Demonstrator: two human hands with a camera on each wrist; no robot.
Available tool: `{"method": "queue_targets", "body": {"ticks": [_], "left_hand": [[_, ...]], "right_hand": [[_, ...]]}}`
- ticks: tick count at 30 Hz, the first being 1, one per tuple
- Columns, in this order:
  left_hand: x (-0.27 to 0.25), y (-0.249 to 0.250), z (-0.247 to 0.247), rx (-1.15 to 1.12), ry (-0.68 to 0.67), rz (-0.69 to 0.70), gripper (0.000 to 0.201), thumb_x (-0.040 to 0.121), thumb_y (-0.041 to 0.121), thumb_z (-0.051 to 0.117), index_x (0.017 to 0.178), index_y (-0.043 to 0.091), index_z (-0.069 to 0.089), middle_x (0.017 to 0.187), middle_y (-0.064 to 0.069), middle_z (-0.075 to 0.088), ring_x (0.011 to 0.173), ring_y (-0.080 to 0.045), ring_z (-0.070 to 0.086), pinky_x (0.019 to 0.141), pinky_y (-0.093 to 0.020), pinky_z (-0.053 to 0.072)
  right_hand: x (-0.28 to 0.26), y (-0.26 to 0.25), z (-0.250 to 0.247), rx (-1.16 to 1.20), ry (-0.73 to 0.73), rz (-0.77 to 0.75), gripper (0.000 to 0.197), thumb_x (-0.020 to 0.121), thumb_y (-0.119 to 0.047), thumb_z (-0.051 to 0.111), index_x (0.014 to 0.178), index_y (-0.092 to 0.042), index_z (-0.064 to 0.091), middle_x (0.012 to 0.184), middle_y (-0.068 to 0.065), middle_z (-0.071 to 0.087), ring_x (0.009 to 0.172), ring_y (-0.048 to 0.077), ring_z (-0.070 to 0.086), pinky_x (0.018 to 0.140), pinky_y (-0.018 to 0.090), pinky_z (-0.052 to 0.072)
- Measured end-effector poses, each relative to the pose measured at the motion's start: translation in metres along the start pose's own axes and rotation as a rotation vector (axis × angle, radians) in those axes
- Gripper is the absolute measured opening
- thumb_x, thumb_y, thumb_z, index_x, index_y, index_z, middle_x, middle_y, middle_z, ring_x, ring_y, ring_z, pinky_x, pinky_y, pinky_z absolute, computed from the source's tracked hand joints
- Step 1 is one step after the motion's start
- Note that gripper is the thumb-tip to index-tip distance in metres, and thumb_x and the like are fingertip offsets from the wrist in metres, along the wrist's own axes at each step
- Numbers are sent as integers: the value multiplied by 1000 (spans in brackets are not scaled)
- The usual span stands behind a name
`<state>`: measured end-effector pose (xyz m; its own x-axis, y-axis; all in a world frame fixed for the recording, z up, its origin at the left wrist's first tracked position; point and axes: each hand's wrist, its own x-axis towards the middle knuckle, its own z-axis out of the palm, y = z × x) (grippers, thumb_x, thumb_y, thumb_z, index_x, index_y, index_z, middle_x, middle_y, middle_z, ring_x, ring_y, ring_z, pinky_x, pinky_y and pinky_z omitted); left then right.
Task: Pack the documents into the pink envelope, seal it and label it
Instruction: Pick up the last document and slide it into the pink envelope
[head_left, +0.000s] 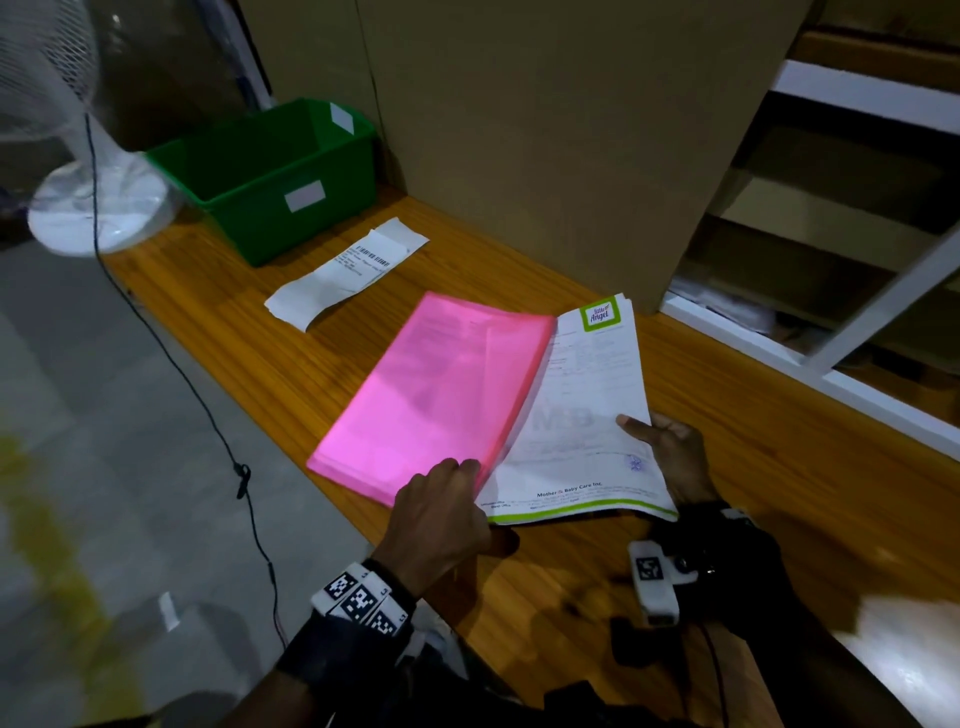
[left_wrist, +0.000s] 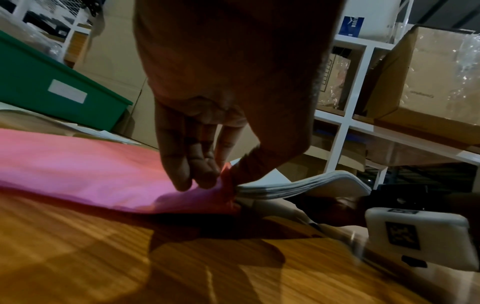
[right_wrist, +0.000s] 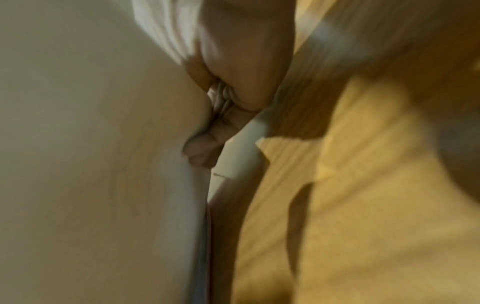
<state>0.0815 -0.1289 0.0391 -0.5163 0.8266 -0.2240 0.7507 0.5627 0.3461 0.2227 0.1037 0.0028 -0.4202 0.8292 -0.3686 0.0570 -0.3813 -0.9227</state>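
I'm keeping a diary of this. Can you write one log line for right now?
step: sliding documents into pink envelope | left hand: pinches envelope mouth | right hand: grips documents | not sealed

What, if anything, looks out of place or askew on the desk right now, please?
Little stands out. The documents are only partly inside the pink envelope, fanned and bowed where the right hand grips them. The left hand pinches the envelope's corner. The label slip lies slightly curled near the green bin.
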Motion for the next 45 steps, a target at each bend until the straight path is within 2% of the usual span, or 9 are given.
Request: {"method": "queue_targets", "body": {"ticks": [4, 8, 18, 23, 28, 30, 36, 39, 45], "left_hand": [[2, -11, 8, 16, 99, 34, 37, 77, 28, 49, 110, 14, 61, 90, -1, 61, 81, -23, 59, 63, -32, 43], [-3, -19, 8, 42, 166, 72, 28, 85, 32, 47, 107, 21, 59, 92, 0, 62, 83, -24, 62, 61, -32, 40], [-6, -27, 3, -242, 186, 30, 31, 72, 21, 62, 101, 14, 72, 78, -1, 72, 70, -18, 65, 65, -33, 55], [-3, -23, 4, -222, 201, 15, 37, 73, 21, 66, 109, 14, 71, 85, 0, 72, 75, -15, 64, 71, -28, 52], [-4, -24, 12, -147, 164, 37, 38, 78, 24, 61, 114, 14, 67, 96, -2, 71, 87, -20, 65, 75, -31, 51], [-6, -25, 13, -121, 175, 48, 32, 80, 24, 59, 109, 14, 67, 94, -2, 71, 85, -21, 65, 72, -31, 50], [-10, -23, 16, -61, 231, 67, 11, 82, 22, 55, 87, 14, 62, 82, -1, 67, 71, -22, 62, 58, -31, 45], [-12, -24, 16, -34, 261, 109, 12, 82, 21, 53, 86, 14, 61, 79, -3, 64, 65, -24, 60, 53, -27, 38], [-10, -25, 19, -6, 250, 186, 13, 82, 24, 49, 81, 14, 57, 76, -5, 59, 60, -30, 58, 48, -34, 45]], "right_hand": [[-2, 3, 3, 22, 8, -18, 16, 82, -3, 73, 96, -9, 74, 78, 1, 77, 60, 14, 71, 52, 22, 54], [3, -3, -1, 32, 12, -14, 12, 83, -4, 72, 93, -11, 73, 68, -2, 75, 54, 11, 69, 47, 19, 52], [14, 3, -3, -130, -23, -128, 14, 81, -5, 75, 94, -11, 74, 90, 9, 76, 69, 20, 71, 67, 33, 58], [13, 6, 3, -138, -92, -151, 19, 83, 0, 72, 100, -8, 72, 91, 2, 77, 71, 17, 72, 61, 28, 58], [14, 2, -8, -265, -302, -20, 39, 80, 6, 73, 118, -1, 65, 110, 12, 73, 97, 30, 71, 84, 45, 58], [12, -2, -13, -175, -280, 18, 32, 80, 6, 72, 111, -1, 68, 106, 13, 74, 91, 32, 72, 78, 45, 59], [0, 10, -4, -128, -88, -84, 20, 81, 4, 72, 95, -9, 71, 71, -8, 75, 58, 11, 70, 50, 21, 54], [1, 17, -2, -162, -58, -125, 20, 80, 2, 74, 92, -14, 72, 71, -11, 75, 58, 8, 70, 51, 21, 54], [5, 20, 3, -180, -18, -186, 19, 79, 0, 75, 92, -14, 74, 71, -15, 75, 62, 8, 70, 58, 24, 57]]}}
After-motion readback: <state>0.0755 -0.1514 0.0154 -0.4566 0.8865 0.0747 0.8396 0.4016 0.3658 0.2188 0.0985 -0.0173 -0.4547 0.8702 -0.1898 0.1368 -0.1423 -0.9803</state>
